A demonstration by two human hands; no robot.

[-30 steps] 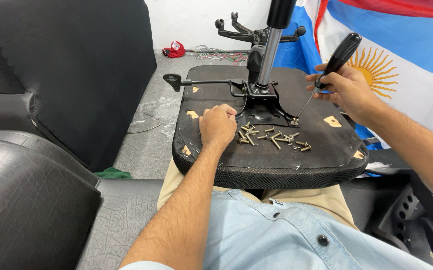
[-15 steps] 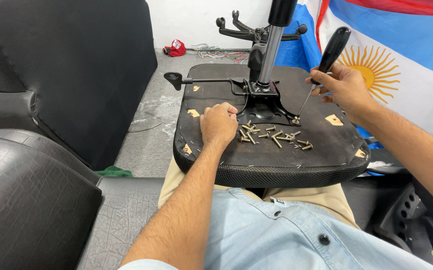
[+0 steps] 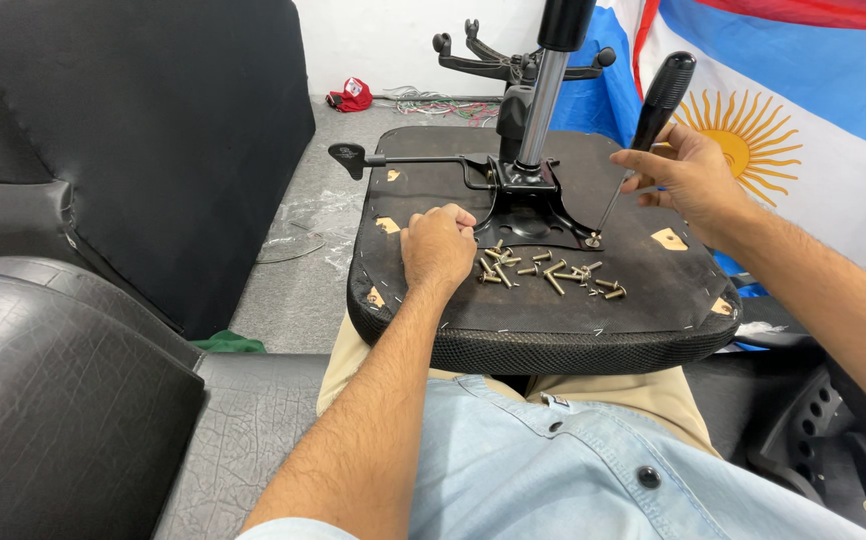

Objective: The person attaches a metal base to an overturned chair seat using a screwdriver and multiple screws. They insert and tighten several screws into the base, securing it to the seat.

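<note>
An upturned office chair seat (image 3: 553, 310) lies across my lap, its black metal mechanism plate (image 3: 528, 200) and gas cylinder (image 3: 543, 95) pointing up. My right hand (image 3: 688, 180) grips a black-handled screwdriver (image 3: 658, 100), whose tip stands on a screw (image 3: 591, 241) at the plate's right corner. My left hand (image 3: 438, 245) rests as a loose fist on the seat underside, just left of several loose screws (image 3: 548, 272). Whether it holds a screw is hidden.
A lever (image 3: 353, 157) sticks out left from the mechanism. Black leather cushions (image 3: 133, 120) stand at left. A chair base with castors (image 3: 493, 60) lies behind, near a red cap (image 3: 351, 95) on the floor. A blue and white flag with a sun (image 3: 783, 120) hangs at right.
My right hand has tilted the screwdriver more upright and brought its tip down onto the screw at the plate's corner. My left hand has stayed put.
</note>
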